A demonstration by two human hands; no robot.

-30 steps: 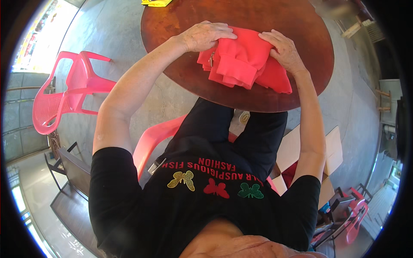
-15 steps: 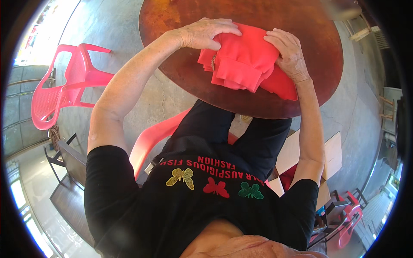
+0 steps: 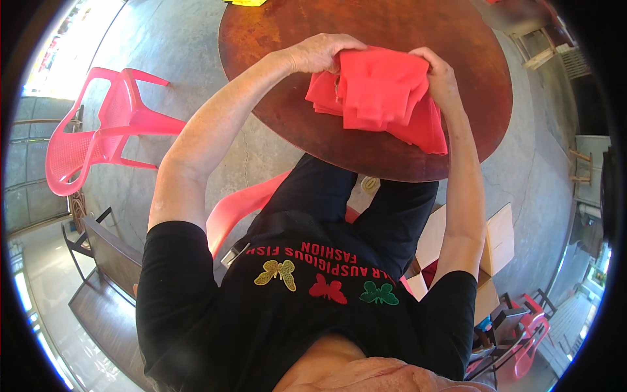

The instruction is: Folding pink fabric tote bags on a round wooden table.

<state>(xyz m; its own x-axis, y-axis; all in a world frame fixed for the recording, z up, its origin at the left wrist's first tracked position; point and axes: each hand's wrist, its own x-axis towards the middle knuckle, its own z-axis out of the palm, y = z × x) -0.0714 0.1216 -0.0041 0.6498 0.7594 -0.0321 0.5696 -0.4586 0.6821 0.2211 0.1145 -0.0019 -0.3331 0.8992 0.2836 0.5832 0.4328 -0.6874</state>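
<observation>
A folded red garment [image 3: 382, 88] rests in a thick bundle on the round brown table [image 3: 483, 85], with more red cloth spreading from under it at the left and lower right. My left hand [image 3: 320, 52] grips its far left corner, the thumb partly hidden. At the far right corner, my right hand [image 3: 439, 72] pinches the cloth with curled fingers. The top layer looks slightly raised and smeared by motion. A small zipper-like edge shows at the garment's left side.
A pink plastic chair [image 3: 117, 124] stands to the left; another pink chair's arm [image 3: 238, 206] curves beside my lap. An open cardboard box [image 3: 499, 238] with red cloth inside sits below my right forearm. Something yellow [image 3: 247, 2] shows at the table's far left edge. Dark wooden furniture [image 3: 108, 313] is lower left.
Both hands have gone from lying on the bundle to gripping its far corners. The top red layer has shifted slightly and looks flatter and squarer. The yellow thing has come into view.
</observation>
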